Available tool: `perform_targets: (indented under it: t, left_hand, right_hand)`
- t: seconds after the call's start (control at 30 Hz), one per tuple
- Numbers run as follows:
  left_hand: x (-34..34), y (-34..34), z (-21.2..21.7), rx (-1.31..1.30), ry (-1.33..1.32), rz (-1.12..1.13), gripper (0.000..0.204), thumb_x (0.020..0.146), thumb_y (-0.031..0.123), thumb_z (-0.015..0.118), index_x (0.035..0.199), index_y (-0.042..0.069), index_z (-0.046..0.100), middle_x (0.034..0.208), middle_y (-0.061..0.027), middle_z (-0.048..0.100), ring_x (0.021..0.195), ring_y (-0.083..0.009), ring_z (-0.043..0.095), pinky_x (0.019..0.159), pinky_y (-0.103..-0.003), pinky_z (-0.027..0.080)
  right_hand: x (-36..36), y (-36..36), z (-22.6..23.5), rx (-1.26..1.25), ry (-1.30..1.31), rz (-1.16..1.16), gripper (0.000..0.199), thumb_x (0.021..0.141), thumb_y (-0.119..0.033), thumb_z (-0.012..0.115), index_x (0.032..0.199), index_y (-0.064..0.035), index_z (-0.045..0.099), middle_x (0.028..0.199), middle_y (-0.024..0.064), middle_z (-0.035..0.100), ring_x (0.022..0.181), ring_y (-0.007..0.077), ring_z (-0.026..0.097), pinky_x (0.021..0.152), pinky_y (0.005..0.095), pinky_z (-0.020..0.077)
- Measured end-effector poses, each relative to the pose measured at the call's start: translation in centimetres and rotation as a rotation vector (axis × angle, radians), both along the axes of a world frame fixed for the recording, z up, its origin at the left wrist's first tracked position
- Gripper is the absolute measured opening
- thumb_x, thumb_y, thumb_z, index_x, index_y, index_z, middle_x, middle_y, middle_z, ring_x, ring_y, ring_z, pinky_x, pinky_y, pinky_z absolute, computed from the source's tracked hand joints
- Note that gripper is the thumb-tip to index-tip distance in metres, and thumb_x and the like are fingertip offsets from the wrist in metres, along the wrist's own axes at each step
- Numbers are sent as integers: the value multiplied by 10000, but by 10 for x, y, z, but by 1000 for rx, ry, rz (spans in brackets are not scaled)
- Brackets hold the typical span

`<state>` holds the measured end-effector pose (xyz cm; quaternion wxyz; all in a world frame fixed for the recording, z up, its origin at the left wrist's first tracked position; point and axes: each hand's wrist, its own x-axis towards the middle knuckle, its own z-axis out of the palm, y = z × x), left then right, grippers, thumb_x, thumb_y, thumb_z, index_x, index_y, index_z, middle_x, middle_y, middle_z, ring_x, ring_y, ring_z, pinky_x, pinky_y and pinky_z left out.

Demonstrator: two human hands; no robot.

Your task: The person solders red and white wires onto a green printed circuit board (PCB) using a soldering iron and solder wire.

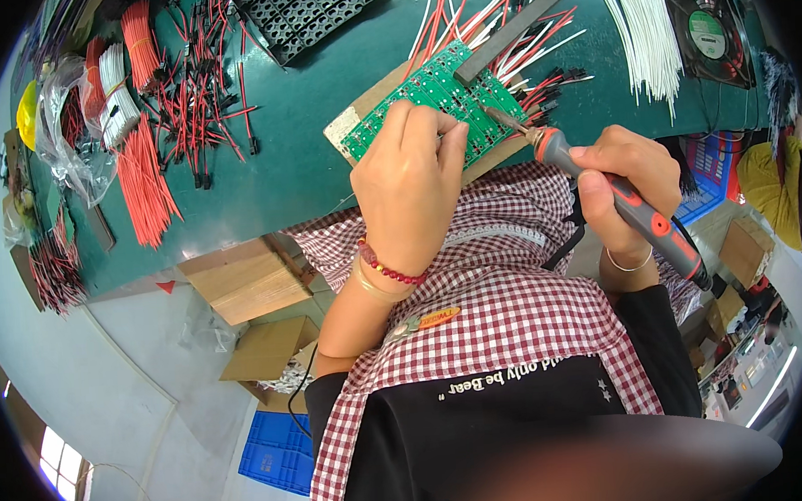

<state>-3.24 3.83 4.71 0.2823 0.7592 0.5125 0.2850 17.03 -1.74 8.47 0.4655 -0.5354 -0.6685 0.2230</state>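
Note:
A green circuit board [431,87] lies at an angle near the table's front edge, on a brown board [496,157]. My left hand [406,173] rests over its near left part, thumb and fingers pinched together; whatever is between them is hidden. My right hand [631,170] grips a soldering iron [661,230] with a grey and orange handle. The iron's tip points left onto the circuit board, close to the left fingertips. A dark flat metal bar [525,23] reaches over the board's far edge. Red and white wires [545,48] spread out behind the board.
Bundles of red wires [144,187] and short red-black connector leads [198,107] cover the table's left side. A black perforated tray [312,15] stands at the back. White wires [641,34] and a black fan [712,35] lie at right. Below is a blue crate [277,452].

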Motion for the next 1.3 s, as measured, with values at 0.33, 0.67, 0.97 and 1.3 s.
perform_targets:
  t: [0.33,0.67,0.97,1.3]
  left_hand:
    - [-13,3,2,63,-33,46,97,812,-11,716,889,2,658,806,-40,517,587,-118,478,525,-255,412]
    - [-18,0,3,-15,-4,59,129,791,21,726,802,54,602,788,-56,545,619,-202,609,518,-319,468]
    - [-11,2,-3,6,5,33,123,787,60,731,812,74,612,791,-59,548,601,-240,592,515,-343,469]
    - [-13,-2,4,6,-36,52,116,788,2,720,838,21,618,818,-87,533,645,-215,592,554,-321,472]
  right_hand:
    - [8,-6,1,58,34,-44,180,687,-16,650,861,27,662,581,84,568,454,164,524,437,276,401]
    - [-11,3,-7,31,40,-1,200,659,19,652,859,16,665,552,69,528,435,170,497,422,277,372]
    - [-20,-1,-3,22,-52,36,142,744,-37,654,858,46,645,604,96,572,463,178,503,451,281,385]
    - [-14,-3,0,145,-104,-15,200,659,5,664,857,31,658,585,82,562,443,195,522,421,298,408]
